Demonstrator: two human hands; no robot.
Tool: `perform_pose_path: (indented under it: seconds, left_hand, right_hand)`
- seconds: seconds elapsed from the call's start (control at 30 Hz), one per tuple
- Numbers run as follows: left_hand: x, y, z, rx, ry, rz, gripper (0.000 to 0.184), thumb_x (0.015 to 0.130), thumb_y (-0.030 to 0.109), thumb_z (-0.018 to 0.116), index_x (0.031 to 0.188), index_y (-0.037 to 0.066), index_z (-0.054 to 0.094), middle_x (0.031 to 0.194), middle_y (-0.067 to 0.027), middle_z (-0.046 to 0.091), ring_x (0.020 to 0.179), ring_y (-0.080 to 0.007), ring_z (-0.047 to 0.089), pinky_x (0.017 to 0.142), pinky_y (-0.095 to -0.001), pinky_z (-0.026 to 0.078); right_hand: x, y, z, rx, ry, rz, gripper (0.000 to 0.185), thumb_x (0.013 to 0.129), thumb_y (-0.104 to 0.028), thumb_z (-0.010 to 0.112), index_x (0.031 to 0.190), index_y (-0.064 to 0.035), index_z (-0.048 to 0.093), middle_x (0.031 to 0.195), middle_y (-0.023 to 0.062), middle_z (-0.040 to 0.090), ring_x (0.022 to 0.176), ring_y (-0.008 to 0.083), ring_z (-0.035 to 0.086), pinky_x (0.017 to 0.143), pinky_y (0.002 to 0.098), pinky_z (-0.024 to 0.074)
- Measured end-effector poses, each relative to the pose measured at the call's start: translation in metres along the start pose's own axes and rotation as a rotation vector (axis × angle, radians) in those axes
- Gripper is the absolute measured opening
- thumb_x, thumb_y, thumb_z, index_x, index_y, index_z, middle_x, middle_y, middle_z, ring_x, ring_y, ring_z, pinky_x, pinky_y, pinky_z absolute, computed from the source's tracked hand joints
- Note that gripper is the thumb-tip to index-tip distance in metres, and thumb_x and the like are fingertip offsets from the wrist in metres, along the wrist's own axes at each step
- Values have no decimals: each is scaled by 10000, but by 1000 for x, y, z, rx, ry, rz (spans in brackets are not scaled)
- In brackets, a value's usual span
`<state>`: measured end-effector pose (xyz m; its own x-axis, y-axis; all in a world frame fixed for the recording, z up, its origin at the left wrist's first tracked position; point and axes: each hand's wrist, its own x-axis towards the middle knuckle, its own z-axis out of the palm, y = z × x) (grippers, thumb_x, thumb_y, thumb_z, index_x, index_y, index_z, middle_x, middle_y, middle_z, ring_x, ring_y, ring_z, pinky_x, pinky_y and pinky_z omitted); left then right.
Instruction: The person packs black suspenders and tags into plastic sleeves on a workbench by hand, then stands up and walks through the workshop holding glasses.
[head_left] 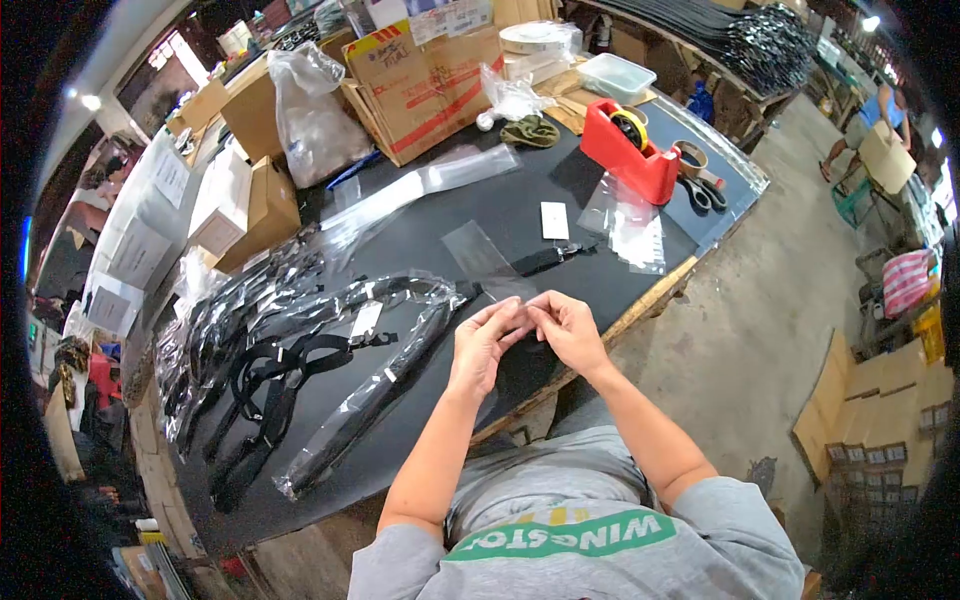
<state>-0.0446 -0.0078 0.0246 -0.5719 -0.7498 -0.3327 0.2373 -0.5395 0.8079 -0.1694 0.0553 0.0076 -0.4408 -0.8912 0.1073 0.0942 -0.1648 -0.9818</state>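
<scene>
My left hand [483, 340] and my right hand [568, 330] meet near the table's front edge, fingertips pinched together. Between them is a clear plastic bag [478, 250], whose far end reaches over the black tabletop; its edge at my fingers is hard to make out. A black strap [545, 260] with a buckle end lies just beyond my hands. To the left lies a long clear sleeve [365, 420] with black strap material inside. Loose black straps with buckles [275, 390] are beside it. A small white card [554, 221] rests farther back.
A red tape dispenser [630, 150], black-handled scissors [702, 190] and small clear bags [636, 235] sit at the right. Packed straps [205, 350] pile up at the left. Cardboard boxes [425, 85] stand at the back. Another person [880, 120] is at the far right.
</scene>
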Motion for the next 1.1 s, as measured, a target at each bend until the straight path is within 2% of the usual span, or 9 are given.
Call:
perform_pose_path:
  seconds: [0.2, 0.27, 0.37, 0.47, 0.6, 0.73, 0.83, 1.0, 1.1]
  left_hand:
    - [5, -8, -10, -34, -23, 30, 184, 873, 144, 618, 985, -1, 638, 933, -73, 657, 849, -147, 632, 804, -295, 520]
    - [3, -1, -8, -22, 53, 76, 163, 872, 122, 617, 980, 1, 634, 909, -70, 653, 829, -148, 629, 787, -296, 526]
    - [15, 8, -16, -88, 63, 173, 88, 887, 113, 596, 903, 29, 616, 915, -87, 654, 841, -162, 633, 792, -301, 528]
    - [28, 23, -21, -119, 71, 246, 112, 896, 126, 586, 947, 26, 595, 1002, -122, 651, 914, -202, 636, 837, -312, 515]
    - [55, 35, -24, -172, 34, 244, 161, 897, 119, 583, 1019, 16, 565, 1062, -132, 633, 1010, -242, 614, 888, -336, 491]
    - [85, 30, -34, -198, -14, 160, 183, 894, 126, 588, 1032, 8, 559, 1093, -139, 627, 1052, -254, 598, 920, -349, 469]
    - [86, 23, -35, -158, -30, 166, 175, 886, 132, 604, 1012, 14, 573, 1111, -131, 620, 1055, -243, 597, 935, -349, 455]
    - [83, 17, -35, -140, -52, 230, 164, 878, 136, 619, 994, 23, 589, 1081, -104, 632, 1040, -209, 600, 933, -328, 453]
    - [80, 19, -32, -152, -49, 229, 139, 883, 141, 613, 970, 34, 601, 1046, -93, 645, 1025, -193, 604, 920, -316, 453]
  right_hand:
    - [5, 3, -6, -132, -98, 117, 230, 937, -215, 539, 871, -2, 595, 735, 29, 610, 541, 54, 493, 486, 199, 390]
    - [8, 0, -10, -161, -120, 142, 252, 939, -246, 536, 923, 0, 590, 757, 41, 616, 548, 66, 520, 485, 204, 397]
    - [19, -13, -23, 192, 144, 192, 360, 916, -256, 564, 1151, 8, 494, 884, 113, 613, 567, 169, 615, 506, 256, 475]
    - [32, -10, -44, 630, 431, 323, 299, 904, -202, 574, 1078, 27, 495, 955, 132, 594, 707, 227, 636, 597, 321, 522]
    - [48, 2, -62, 702, 424, 369, 247, 904, -190, 564, 1025, 18, 507, 920, 137, 597, 725, 235, 628, 614, 331, 524]
    - [64, 7, -64, 679, 431, 385, 230, 904, -193, 565, 986, 15, 509, 830, 139, 604, 646, 207, 600, 567, 325, 510]
    - [72, 5, -51, 509, 434, 455, 190, 899, -197, 579, 904, -12, 539, 722, 108, 592, 494, 159, 547, 422, 282, 437]
    - [74, 5, -37, 178, 360, 354, 269, 880, -241, 616, 764, -3, 567, 637, 80, 569, 419, 138, 511, 370, 271, 373]
    - [82, 19, -34, -424, 509, 31, 356, 826, -208, 664, 595, 15, 510, 515, 54, 535, 377, 105, 451, 376, 296, 337]
